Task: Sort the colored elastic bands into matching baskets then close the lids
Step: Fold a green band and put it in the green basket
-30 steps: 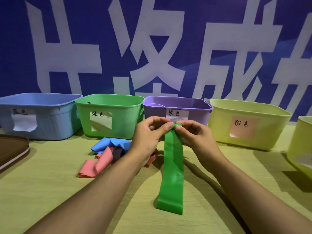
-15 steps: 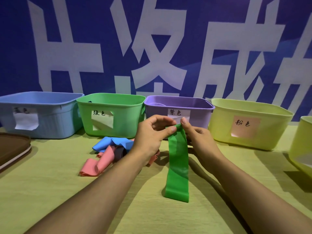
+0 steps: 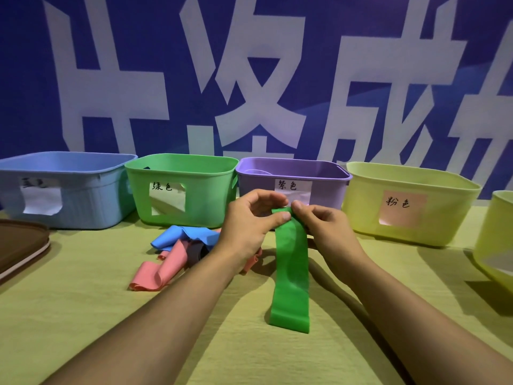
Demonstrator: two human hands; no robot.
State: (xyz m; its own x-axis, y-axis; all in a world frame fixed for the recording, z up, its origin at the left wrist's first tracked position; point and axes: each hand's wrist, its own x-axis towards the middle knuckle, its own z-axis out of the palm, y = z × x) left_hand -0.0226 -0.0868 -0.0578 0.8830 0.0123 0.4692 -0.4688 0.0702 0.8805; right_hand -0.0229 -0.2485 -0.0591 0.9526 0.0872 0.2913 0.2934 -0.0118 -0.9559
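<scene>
A wide green elastic band point(image 3: 291, 273) hangs down in front of the purple basket point(image 3: 294, 173). My left hand point(image 3: 249, 229) and my right hand point(image 3: 324, 229) both pinch its top end, fingertips close together. The band's lower end sits at or just above the table. Behind my left hand lies a small heap of bands: a blue one point(image 3: 183, 236), a pink one point(image 3: 161, 270) and a dark one point(image 3: 195, 252). Labelled baskets stand in a row at the back: blue point(image 3: 69, 190), green point(image 3: 180, 187), purple, and yellow point(image 3: 410, 201).
A brown lid point(image 3: 19, 245) lies at the left edge of the yellow-green table point(image 3: 69, 315). Another yellow basket point(image 3: 497, 234) is cut off at the right edge. A blue wall with large white characters stands right behind the baskets.
The green band has been lifted a little, so its lower end hangs higher over the table. Both hands keep pinching its top and have barely shifted.
</scene>
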